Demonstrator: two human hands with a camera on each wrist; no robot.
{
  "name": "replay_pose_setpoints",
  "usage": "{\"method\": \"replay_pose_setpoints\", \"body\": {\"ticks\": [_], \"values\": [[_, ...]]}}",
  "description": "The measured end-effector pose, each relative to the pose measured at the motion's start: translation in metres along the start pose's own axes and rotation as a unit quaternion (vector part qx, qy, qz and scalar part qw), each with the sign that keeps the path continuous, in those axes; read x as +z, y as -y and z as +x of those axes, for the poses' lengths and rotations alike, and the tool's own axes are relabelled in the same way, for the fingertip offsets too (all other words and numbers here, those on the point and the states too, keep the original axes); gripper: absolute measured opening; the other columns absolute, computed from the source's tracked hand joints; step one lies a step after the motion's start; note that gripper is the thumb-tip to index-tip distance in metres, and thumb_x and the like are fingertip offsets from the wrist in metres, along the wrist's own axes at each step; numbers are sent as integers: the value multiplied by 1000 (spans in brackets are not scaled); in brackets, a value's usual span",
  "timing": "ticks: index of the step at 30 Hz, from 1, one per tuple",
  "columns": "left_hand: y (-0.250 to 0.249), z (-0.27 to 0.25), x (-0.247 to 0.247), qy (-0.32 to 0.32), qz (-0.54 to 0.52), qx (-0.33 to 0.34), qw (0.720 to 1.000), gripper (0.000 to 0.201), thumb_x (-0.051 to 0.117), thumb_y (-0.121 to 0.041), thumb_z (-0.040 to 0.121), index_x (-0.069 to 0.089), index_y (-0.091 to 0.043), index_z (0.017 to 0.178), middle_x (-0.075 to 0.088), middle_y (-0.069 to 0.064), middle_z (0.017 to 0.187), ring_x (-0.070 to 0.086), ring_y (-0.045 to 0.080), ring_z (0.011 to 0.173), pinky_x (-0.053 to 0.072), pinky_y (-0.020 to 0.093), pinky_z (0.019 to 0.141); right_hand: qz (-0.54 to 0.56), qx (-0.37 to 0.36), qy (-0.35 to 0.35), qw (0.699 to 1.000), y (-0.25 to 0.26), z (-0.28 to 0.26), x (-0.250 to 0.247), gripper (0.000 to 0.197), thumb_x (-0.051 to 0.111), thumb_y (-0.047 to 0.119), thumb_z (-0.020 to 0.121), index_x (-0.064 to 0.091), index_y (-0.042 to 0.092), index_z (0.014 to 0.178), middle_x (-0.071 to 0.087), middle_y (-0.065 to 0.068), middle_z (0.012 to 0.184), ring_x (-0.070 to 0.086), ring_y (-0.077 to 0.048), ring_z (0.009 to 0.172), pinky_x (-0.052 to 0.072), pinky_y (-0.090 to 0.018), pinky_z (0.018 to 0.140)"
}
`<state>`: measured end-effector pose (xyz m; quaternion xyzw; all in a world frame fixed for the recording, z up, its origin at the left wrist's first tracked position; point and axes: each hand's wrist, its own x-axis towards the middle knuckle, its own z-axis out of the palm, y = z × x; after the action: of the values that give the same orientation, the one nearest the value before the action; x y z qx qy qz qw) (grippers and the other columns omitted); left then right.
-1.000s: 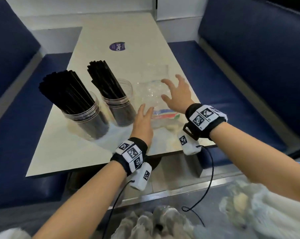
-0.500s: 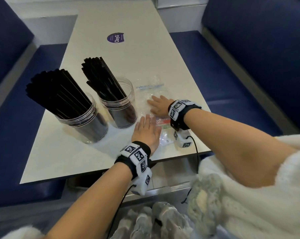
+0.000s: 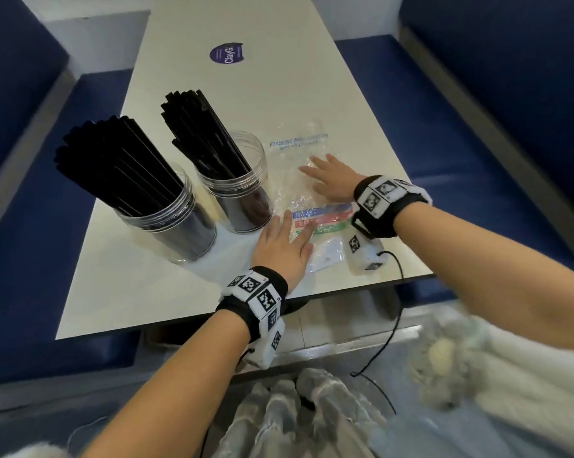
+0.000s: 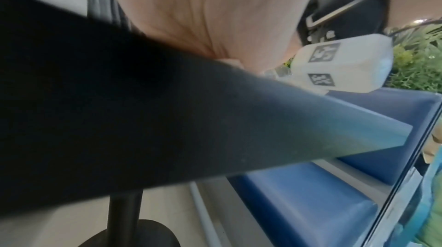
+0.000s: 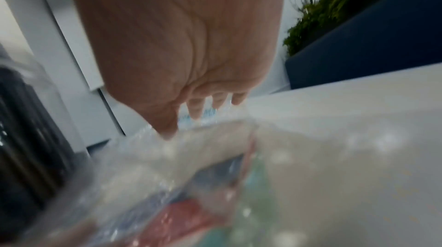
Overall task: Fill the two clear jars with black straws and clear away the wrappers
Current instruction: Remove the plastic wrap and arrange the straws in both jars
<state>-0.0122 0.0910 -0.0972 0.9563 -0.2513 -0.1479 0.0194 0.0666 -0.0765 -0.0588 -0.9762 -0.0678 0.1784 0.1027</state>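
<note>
Under both flat hands (image 3: 284,246), clear wrapper (image 3: 299,200) partly hidden, right-wrist view blurred

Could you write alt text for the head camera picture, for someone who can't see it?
Two hands, left and right, press flat on a clear plastic wrapper on a pale table. Beside it stand two clear jars full of black straws.

Left hand (image 3: 284,247) and right hand (image 3: 332,178) press flat on clear wrapper (image 3: 307,200); straw-filled jars (image 3: 236,190) stand beside left hand.
</note>
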Motion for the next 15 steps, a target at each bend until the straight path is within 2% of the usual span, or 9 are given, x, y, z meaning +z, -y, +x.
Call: {"method": "replay_pose_setpoints", "body": {"ticks": [2, 5, 7, 11, 13, 15], "values": [[-2, -1, -3, -1, 13, -4, 1000, 50, 15, -40, 102, 1, -36, 149, -2, 7, 160, 6, 31, 143, 7, 42, 115, 35, 16, -25, 999, -10, -17, 0, 47, 35, 15, 96, 29, 19, 142, 14, -11, 155, 13, -31, 142, 10, -38, 116], [-3, 0, -5, -2, -3, 0, 1000, 50, 18, -38, 102, 5, -35, 149, 1, 9, 159, 9, 34, 142, 9, 43, 115, 24, 3, 0, 1000, -10, -33, 11, 41, 41, 18, 94, 42, 20, 134, 28, -8, 150, 27, -32, 135, 20, -41, 114], [-2, -1, -6, -7, -24, -6, 1000, 50, 20, -37, 102, 7, -33, 149, 1, 9, 159, 8, 34, 143, 8, 42, 116, 12, -17, 13, 1000, -7, -34, 24, 40, 39, 19, 95, 42, 19, 135, 33, -8, 148, 32, -30, 133, 25, -42, 113], [0, -13, -6, -12, -90, -8, 996, 54, 27, -36, 101, 8, -25, 151, -1, 9, 160, 3, 29, 146, 6, 37, 118, -4, -30, -19, 999, -5, -36, 27, 38, 41, 24, 95, 43, 19, 133, 40, -6, 144, 37, -27, 129, 30, -41, 110], [4, -23, -10, -40, -157, -12, 987, 54, 35, -33, 100, 18, -19, 149, 8, 7, 159, 11, 24, 146, 14, 35, 117, -36, -38, -25, 998, -5, -36, 22, 38, 41, 26, 95, 45, 18, 132, 39, -8, 145, 36, -28, 130, 28, -39, 109], [8, -35, -17, -90, -218, -38, 971, 50, 42, -30, 98, 31, -16, 144, 25, 5, 154, 25, 22, 141, 26, 34, 113, -48, -40, -40, 997, -5, -38, 14, 42, 39, 26, 96, 38, 20, 138, 28, -6, 152, 28, -27, 137, 19, -37, 113]]}}
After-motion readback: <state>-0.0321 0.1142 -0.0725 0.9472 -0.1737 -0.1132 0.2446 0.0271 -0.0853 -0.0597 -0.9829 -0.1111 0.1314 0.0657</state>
